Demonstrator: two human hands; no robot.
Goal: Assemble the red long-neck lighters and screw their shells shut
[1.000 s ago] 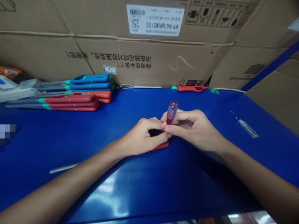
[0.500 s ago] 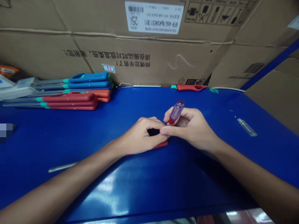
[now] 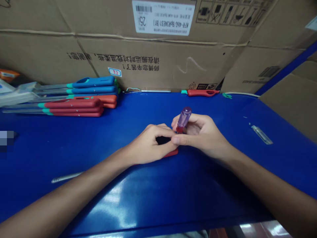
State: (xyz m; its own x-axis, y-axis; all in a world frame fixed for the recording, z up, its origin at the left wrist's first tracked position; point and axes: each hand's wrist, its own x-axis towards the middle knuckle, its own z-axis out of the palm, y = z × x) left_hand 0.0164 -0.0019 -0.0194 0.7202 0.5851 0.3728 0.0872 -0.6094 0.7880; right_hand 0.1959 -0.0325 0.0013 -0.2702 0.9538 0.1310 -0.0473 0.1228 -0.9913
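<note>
My left hand (image 3: 152,143) is closed over a red lighter handle (image 3: 171,153) on the blue table; most of the handle is hidden beneath the palm and fingers. Close beside it, my right hand (image 3: 203,134) grips a screwdriver (image 3: 185,116) by the lower end of its clear purple handle, which has a red collar. The screwdriver leans with its top up and to the right. Its tip is concealed by the fingers of both hands, which meet there.
Several long-necked lighters (image 3: 74,103) with blue, orange and red handles are stacked at the left. A red lighter body (image 3: 201,93) lies against the cardboard box (image 3: 148,49) at the back. A clear tube (image 3: 262,134) rests at the right, a metal rod (image 3: 66,177) near my left forearm.
The screwdriver handle has shifted slightly left and stands a little more upright, with the right-hand fingers moving along with it. My left hand stays in place.
</note>
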